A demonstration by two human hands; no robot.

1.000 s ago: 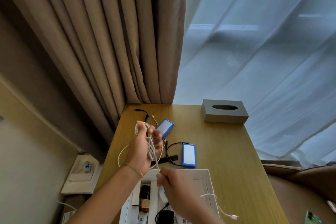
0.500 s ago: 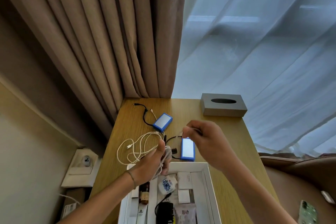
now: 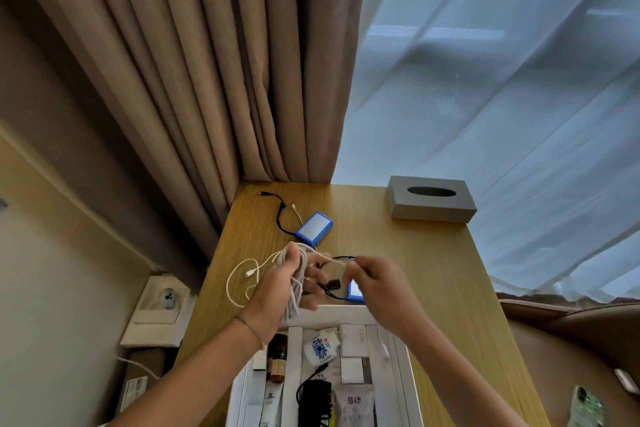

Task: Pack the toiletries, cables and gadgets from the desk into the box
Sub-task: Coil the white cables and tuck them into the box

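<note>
Desk (image 3: 433, 270): wooden, by curtains.
Left hand (image 3: 277, 291): gripped white cable (image 3: 298, 274) coils.
Right hand (image 3: 377, 284): pinched its free end.
Advice: wrap snugly before boxing.

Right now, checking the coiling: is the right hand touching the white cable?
Touching. The head view shows the right hand pinching the white cable strand stretched from the bundle in the left hand.

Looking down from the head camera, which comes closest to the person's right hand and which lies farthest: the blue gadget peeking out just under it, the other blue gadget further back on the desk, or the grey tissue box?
From the right hand:
1. Blue gadget beneath it, at the hand's left edge.
2. Second blue gadget, further back and left.
3. Grey tissue box, at the desk's far right corner.
</note>
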